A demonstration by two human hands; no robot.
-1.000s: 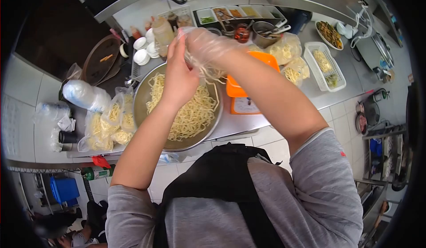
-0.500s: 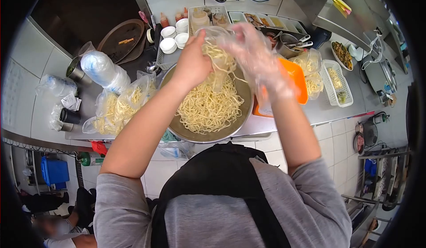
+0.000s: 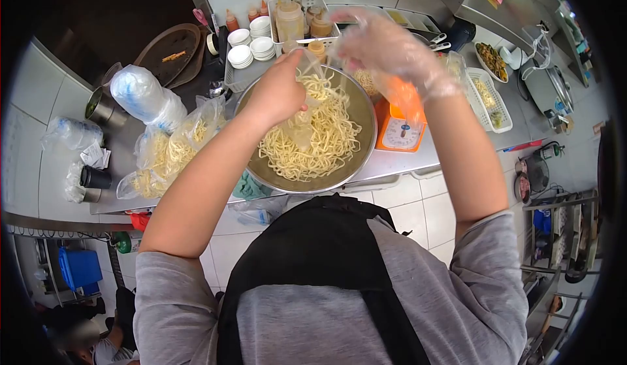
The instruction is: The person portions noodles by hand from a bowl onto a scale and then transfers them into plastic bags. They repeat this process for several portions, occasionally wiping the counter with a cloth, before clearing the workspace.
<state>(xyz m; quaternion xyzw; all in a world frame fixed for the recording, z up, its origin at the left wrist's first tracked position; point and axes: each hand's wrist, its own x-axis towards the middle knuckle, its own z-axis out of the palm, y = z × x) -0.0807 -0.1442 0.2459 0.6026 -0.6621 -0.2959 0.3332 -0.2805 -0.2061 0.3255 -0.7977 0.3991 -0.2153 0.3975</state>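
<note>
While the left hand (image 3: 279, 92) holds one bag (image 3: 312, 100), one bowl (image 3: 367, 113) contains noodles (image 3: 310, 159).

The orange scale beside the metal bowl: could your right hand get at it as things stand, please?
Probably yes: the right hand is near the orange scale, and nothing covers its dial.

bright scene, right hand (image 3: 382, 45) motion-blurred, edges fisheye-warped

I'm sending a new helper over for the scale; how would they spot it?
On the metal counter, find the big round bowl of noodles. Just to the person's right of it sits the scale, bright orange. Unlike the bowl or the white basket farther right, it has a pale dial face.
</note>
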